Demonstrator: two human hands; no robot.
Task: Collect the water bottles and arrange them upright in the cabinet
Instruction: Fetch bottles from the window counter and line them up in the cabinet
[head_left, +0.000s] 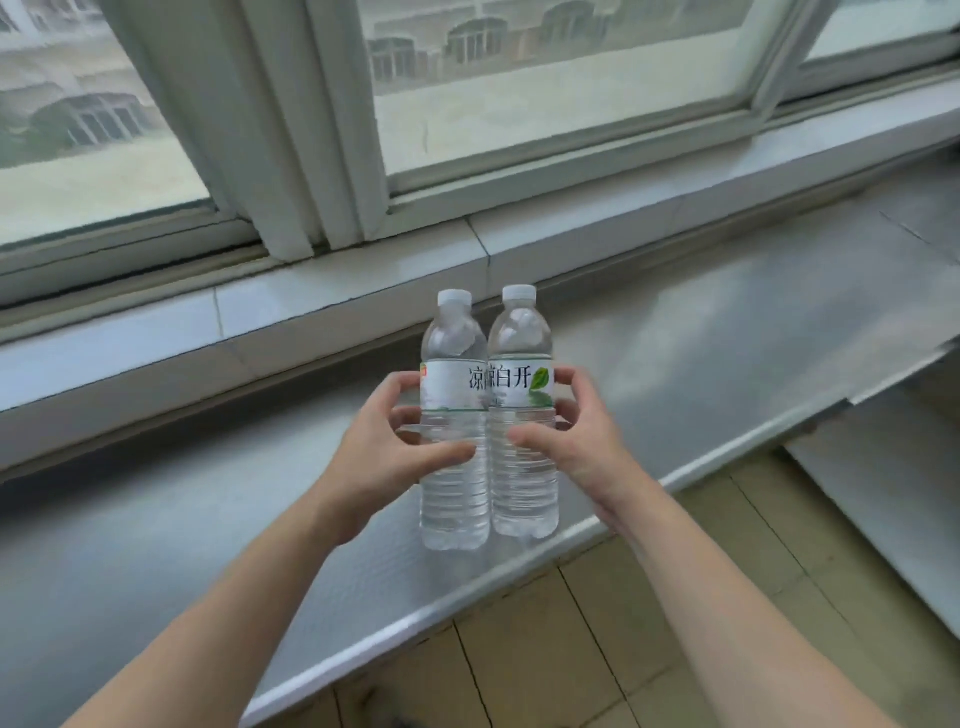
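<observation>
Two clear water bottles with white caps and white labels stand upright and side by side, touching each other, above the steel counter (218, 530). My left hand (384, 452) is wrapped around the left water bottle (453, 499) at its middle. My right hand (576, 447) grips the right water bottle (523, 488) the same way. Whether their bases rest on the counter or hang just above it is unclear. No cabinet interior shows in this view.
A tiled window sill (322, 312) and a large window (545, 83) run behind the counter. The counter's front edge (467, 597) drops to a tiled floor (597, 649). At the right a lower steel surface (893, 499) slopes down.
</observation>
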